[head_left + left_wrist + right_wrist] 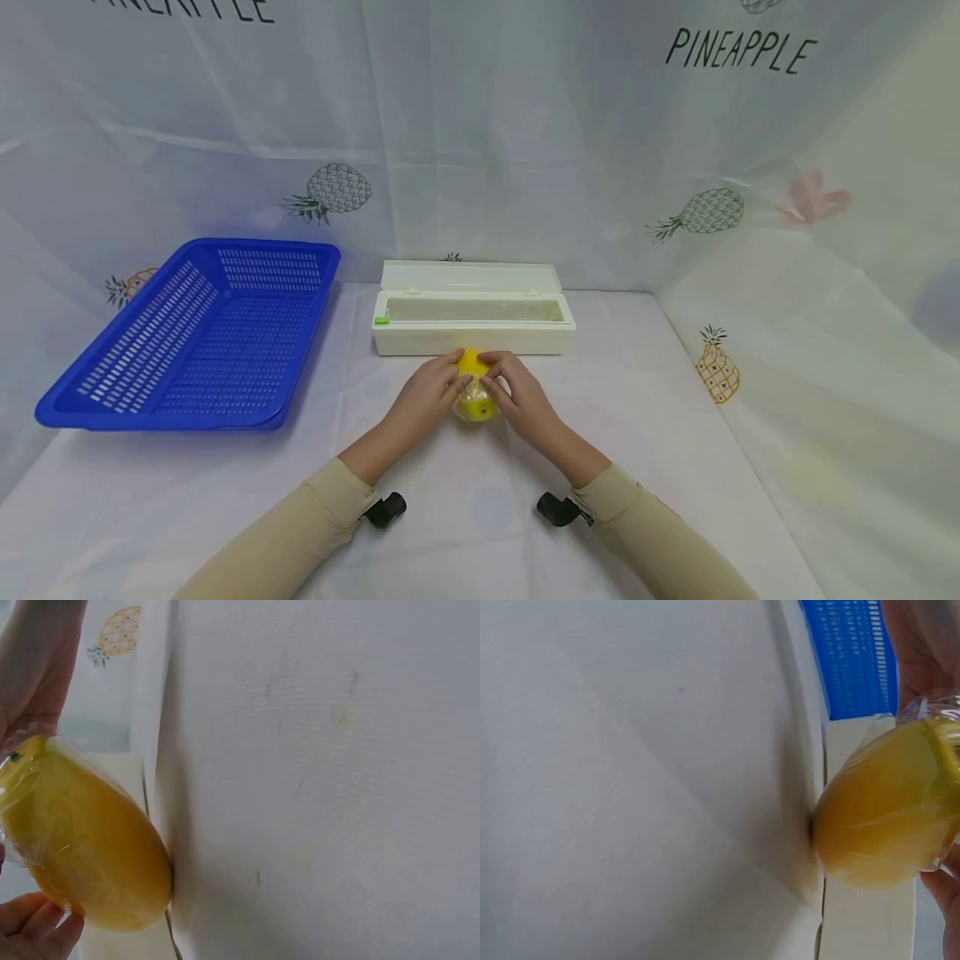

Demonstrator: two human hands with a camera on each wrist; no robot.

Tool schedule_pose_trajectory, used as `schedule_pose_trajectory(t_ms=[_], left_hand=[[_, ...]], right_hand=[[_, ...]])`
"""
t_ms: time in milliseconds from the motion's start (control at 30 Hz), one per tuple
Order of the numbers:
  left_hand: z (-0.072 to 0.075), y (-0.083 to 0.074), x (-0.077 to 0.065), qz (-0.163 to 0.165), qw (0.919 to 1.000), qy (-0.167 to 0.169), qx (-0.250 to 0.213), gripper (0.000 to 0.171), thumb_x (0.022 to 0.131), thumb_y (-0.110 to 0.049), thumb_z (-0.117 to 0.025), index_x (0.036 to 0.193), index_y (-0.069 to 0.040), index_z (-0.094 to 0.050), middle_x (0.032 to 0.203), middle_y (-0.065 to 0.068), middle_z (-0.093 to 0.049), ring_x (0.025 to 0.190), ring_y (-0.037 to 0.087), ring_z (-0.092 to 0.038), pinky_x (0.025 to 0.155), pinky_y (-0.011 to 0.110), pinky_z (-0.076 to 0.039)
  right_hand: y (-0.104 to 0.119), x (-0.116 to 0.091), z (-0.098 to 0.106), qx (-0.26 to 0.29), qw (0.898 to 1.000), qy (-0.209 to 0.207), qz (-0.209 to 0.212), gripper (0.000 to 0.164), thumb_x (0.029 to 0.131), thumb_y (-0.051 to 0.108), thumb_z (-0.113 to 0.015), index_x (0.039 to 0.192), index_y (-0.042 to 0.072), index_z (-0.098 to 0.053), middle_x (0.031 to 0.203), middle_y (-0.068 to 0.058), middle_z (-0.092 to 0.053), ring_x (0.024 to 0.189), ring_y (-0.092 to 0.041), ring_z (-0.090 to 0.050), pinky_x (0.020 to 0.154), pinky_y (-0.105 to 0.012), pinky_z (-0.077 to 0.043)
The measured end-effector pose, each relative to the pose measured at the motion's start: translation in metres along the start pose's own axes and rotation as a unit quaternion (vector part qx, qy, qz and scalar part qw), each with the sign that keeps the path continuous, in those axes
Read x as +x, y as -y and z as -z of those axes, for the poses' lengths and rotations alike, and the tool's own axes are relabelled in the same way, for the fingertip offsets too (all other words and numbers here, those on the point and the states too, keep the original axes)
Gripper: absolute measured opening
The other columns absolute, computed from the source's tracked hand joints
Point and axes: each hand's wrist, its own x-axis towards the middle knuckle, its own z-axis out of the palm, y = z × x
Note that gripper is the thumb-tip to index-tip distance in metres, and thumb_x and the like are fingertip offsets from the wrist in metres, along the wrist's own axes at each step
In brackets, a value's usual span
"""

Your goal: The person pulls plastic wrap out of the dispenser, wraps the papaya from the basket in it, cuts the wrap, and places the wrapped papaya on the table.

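A smooth, oval yellow fruit [477, 408], greenish with a dark spot at its near end, rests on the white tablecloth in a wrapping of clear plastic film [56, 847]. My left hand [427, 392] grips it from the left, fingertips and thumb on the film. From the opposite side my right hand [525, 402] pinches the film against the fruit with bent fingers. In the right wrist view, loose film [930, 705] puckers around the near end. Just beyond the hands stands a long white film dispenser box [472, 340], its lid [468, 275] raised.
A blue perforated plastic basket [307, 350] stands at the left. A small green slider [382, 320] sits at the left end of the dispenser. Behind and to the right hangs a white curtain [510, 167] with pineapple prints. Black wrist cameras [386, 509] hang under both sleeves.
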Motion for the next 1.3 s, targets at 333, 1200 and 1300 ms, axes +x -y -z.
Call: schedule_pose_trajectory(t_ms=[333, 1200, 1300], left_hand=[[-0.002, -0.006, 0.012, 0.032, 0.9992, -0.005, 0.024, 0.030, 0.101, -0.025, -0.056, 0.079, -0.006, -0.064, 0.130, 0.014, -0.061, 0.112, 0.029, -0.056, 0.096, 0.040, -0.045], [-0.015, -0.002, 0.023, 0.045, 0.9984, -0.035, -0.001, 0.030, 0.095, -0.029, -0.064, 0.079, -0.006, -0.074, 0.118, 0.005, -0.066, 0.111, 0.024, -0.061, 0.090, 0.039, -0.051], [-0.017, -0.004, 0.026, 0.048, 0.9976, -0.047, 0.016, 0.029, 0.095, -0.028, -0.066, 0.080, -0.005, -0.076, 0.116, 0.003, -0.067, 0.109, 0.023, -0.062, 0.088, 0.039, -0.052]], right_hand=[[-0.001, 0.006, 0.001, 0.082, 0.992, -0.038, -0.085, 0.013, 0.099, 0.016, -0.058, 0.090, 0.007, -0.056, 0.118, -0.008, -0.055, 0.116, -0.025, -0.054, 0.097, -0.046, -0.047], [-0.010, 0.004, -0.005, 0.204, 0.957, -0.091, -0.185, 0.018, 0.095, 0.005, -0.062, 0.080, -0.003, -0.056, 0.121, -0.018, -0.048, 0.118, -0.033, -0.048, 0.098, -0.047, -0.046], [-0.008, 0.005, -0.004, 0.193, 0.956, -0.104, -0.197, 0.018, 0.095, 0.005, -0.063, 0.080, -0.003, -0.056, 0.119, -0.018, -0.048, 0.116, -0.032, -0.050, 0.097, -0.047, -0.047]])
